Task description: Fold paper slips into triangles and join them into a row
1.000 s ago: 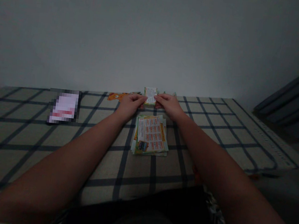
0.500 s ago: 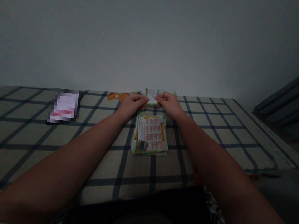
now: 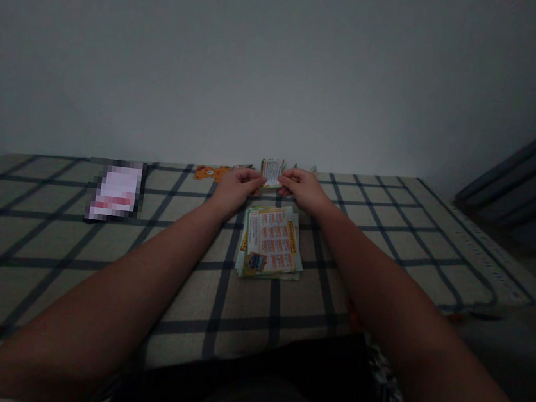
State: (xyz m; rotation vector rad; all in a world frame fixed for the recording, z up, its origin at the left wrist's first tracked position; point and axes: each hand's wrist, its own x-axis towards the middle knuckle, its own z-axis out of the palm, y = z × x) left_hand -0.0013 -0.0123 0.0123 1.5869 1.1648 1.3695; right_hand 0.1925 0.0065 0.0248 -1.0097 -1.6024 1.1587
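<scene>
Near the far edge of the table, a small printed card (image 3: 272, 170) is pinched at its two sides between my hands. My left hand (image 3: 239, 187) has its thumb and fingers closed on the card's left edge. On the opposite edge, my right hand (image 3: 304, 187) grips it in the same way. Closer to me lies a loose stack of printed cards (image 3: 272, 240), its top sheet showing rows of red-and-white text and a small dark picture. Parts of other cards (image 3: 313, 168) show behind my right hand; their number is hidden.
A checked tablecloth (image 3: 179, 300) with printed bears (image 3: 210, 173) covers the table. To the left lies a flat, phone-like object (image 3: 117, 190), blurred by pixels. A pale wall (image 3: 283, 67) rises directly behind the table, and dark folded fabric (image 3: 532, 173) hangs at the right.
Both hands stay almost in place, still pinching the card. The card's visible face has shifted very slightly; the stack and the phone-like object have not moved.
</scene>
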